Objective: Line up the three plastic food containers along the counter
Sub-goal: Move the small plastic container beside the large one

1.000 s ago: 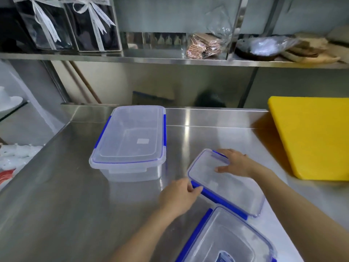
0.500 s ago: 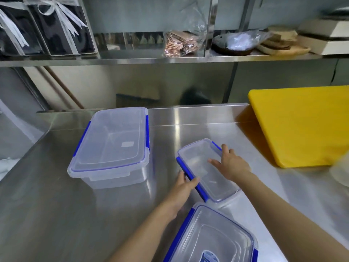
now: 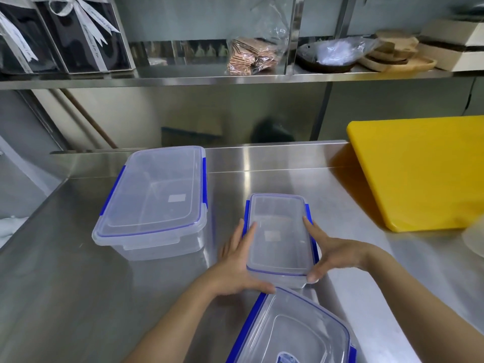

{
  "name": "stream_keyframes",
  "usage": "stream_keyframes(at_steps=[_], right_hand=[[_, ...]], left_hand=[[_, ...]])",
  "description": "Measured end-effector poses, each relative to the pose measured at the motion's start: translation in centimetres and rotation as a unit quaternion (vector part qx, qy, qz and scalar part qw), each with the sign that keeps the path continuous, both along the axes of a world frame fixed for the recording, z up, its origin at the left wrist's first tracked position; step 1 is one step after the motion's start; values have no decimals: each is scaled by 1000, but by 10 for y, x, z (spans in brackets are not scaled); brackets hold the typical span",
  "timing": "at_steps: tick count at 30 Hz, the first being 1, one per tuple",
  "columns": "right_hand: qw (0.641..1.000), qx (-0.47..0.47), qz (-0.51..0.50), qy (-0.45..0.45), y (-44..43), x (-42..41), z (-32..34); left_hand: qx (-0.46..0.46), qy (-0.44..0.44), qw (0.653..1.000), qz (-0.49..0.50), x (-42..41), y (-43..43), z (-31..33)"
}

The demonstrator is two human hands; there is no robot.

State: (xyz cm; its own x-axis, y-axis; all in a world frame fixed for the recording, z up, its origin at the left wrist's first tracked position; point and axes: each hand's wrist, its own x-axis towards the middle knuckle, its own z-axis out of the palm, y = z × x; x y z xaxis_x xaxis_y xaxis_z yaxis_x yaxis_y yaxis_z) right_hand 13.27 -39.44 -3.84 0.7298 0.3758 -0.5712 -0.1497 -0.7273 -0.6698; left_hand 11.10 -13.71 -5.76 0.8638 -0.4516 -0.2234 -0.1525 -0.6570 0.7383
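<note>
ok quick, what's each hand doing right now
Left hand: gripping the left side of the small container.
Right hand: gripping its right side.

You see 3 clear glossy plastic containers [image 3: 279, 231] on a brushed, reflective steel counter [image 3: 65, 284]; the yellow board [image 3: 419, 171] looks matt.

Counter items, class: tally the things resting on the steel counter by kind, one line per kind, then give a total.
Clear plastic containers with blue clips: 3, namely the large container, the small container held between the left hand and right hand, and the near container.
Yellow cutting board: 1.
Total: 4
</note>
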Motion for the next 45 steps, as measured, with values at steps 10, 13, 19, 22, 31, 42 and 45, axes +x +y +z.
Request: stream_keyframes(at_steps=[10, 13, 19, 22, 31, 42, 45], right_hand=[[990, -74, 42, -111, 15, 66, 5], [986, -69, -5, -150, 17, 55, -6], [956, -150, -73, -242, 37, 57, -29], [943, -194, -89, -255, 50, 60, -34], [909, -293, -84, -284, 55, 67, -26], [942, -196, -112, -247, 59, 52, 8], [944, -193, -117, -241, 57, 25, 16]], left_hand=[[39, -109, 992, 46, 55, 0, -9], [82, -194, 975, 72, 45, -4, -18], [138, -343, 920, 133, 59, -9, -35], [164, -337, 919, 124, 67, -12, -30], [285, -173, 942, 46, 77, -16, -24], [114, -127, 978, 119, 53, -8, 12], [70, -58, 988, 122, 23, -2, 18]])
